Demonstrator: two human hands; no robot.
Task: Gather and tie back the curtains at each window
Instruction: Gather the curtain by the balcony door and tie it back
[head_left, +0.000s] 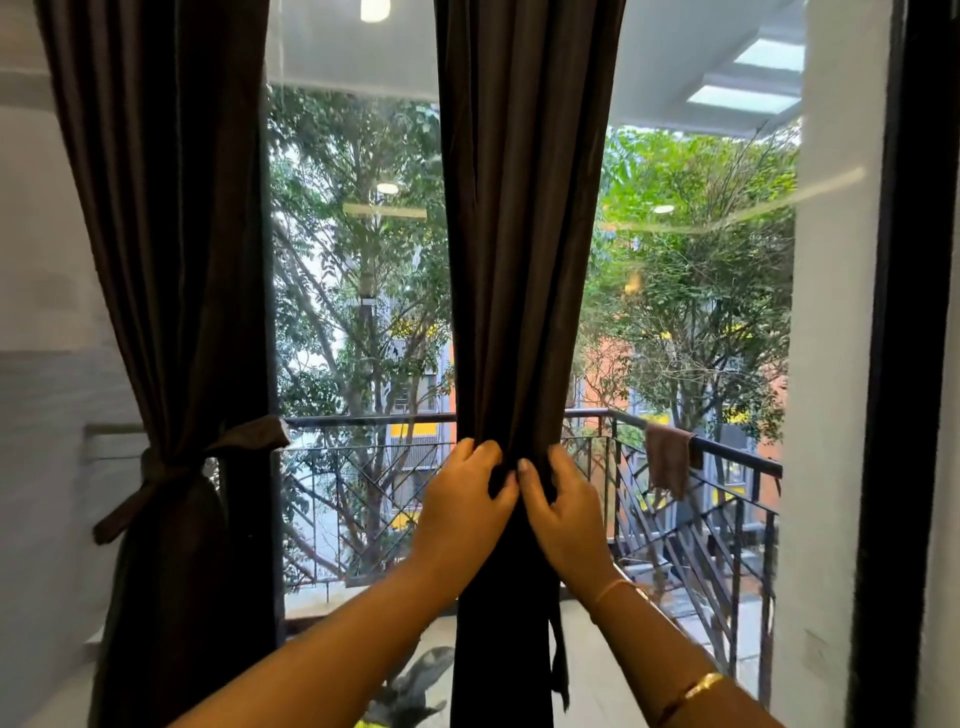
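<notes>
**A:** Where is the curtain being worked on?

**B:** The middle curtain (519, 260) hangs straight ahead in front of the window glass (358, 156). It is drawn into a narrow bunch at about the height of the balcony railing (363, 419) outside.

**A:** And the hands?

**B:** Both grip it at that narrow point. The left hand (462, 499) curls its fingers round the bunch from the left. The right hand (561, 509) clasps the folds from the right, thumb pressed on the fabric. The two hands nearly touch.

**A:** Is it tied?

**B:** A dark strap (558, 654) hangs along the curtain's right edge below the hands. I cannot tell whether it goes round the bunch.

**A:** The other curtain?

**B:** The left curtain (171, 260) hangs at the window's left edge, cinched by a tie band (156, 483) knotted round it, with the ends sticking out.

**A:** Anything else?

**B:** A brownish cloth (667, 460) is draped over the railing to the right, and trees (691, 234) stand beyond. The right arm wears a gold bangle (693, 691).
</notes>
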